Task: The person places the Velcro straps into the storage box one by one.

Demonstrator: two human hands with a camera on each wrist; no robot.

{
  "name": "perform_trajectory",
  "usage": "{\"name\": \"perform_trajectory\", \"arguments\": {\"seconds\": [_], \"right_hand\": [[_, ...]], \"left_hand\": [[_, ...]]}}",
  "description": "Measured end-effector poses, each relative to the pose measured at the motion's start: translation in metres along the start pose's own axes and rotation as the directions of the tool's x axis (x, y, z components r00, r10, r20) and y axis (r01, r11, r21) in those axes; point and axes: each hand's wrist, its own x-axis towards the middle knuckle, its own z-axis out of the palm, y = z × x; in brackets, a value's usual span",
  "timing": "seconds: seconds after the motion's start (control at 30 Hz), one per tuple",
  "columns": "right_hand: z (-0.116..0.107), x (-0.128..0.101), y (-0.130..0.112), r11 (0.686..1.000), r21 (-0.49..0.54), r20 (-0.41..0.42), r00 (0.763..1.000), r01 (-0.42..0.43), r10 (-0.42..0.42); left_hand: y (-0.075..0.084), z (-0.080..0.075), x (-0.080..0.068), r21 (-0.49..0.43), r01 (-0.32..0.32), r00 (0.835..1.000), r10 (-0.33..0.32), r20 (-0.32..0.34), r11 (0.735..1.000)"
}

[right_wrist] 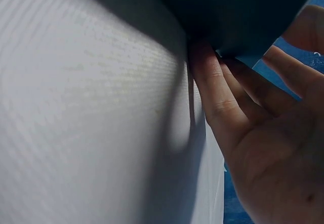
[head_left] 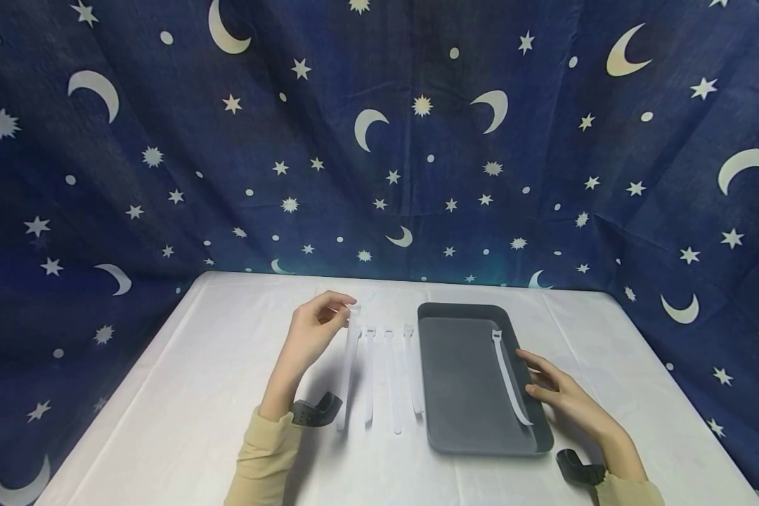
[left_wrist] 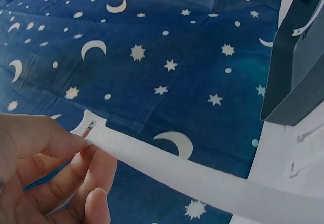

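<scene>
One strap (left_wrist: 202, 181) end between left fingers (left_wrist: 61, 145)

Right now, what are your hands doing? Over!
Left hand pinching slotted end of white strap, lifting it. Right hand flat against gray tray edge. One strap in tray; three straps beside it. Nothing blocking.

L hand (head_left: 313, 330) pinching; R hand (head_left: 559, 393) flat.

Soft, even light from above lit the white surface (head_left: 183, 393) brightly, while the backdrop's upper corners darkened and bowed with lens distortion. Short shadows fell beside both forearms. The right wrist view was dim, blurred and shadowed under the tray (right_wrist: 238, 11).
</scene>
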Motion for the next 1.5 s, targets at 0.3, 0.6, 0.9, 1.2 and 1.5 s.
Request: {"name": "perform_trajectory", "arguments": {"seconds": [0.3,0.6,0.9,1.2,1.5], "right_hand": [[0.000,0.000,-0.001,1.000,-0.017,-0.004,1.000,0.011,-0.011],[-0.001,-0.001,0.000,1.000,-0.024,0.002,1.000,0.015,-0.015],[-0.001,0.000,0.000,1.000,-0.007,0.005,1.000,0.009,-0.009],[-0.002,-0.001,0.000,1.000,-0.018,-0.003,1.000,0.021,-0.021],[0.000,0.000,0.001,0.999,-0.036,-0.013,1.000,0.023,-0.024]], "left_hand": [[0.005,0.019,-0.004,-0.020,-0.038,0.998,0.039,0.053,0.999],[0.014,0.040,-0.010,-0.048,-0.052,0.991,0.057,0.122,0.998],[0.023,0.057,-0.019,-0.069,-0.090,0.982,0.101,0.163,0.994],[0.030,0.071,-0.026,-0.119,-0.130,0.974,0.149,0.170,0.984],[0.035,0.086,-0.027,-0.084,-0.144,0.969,0.158,0.188,0.986]]}}
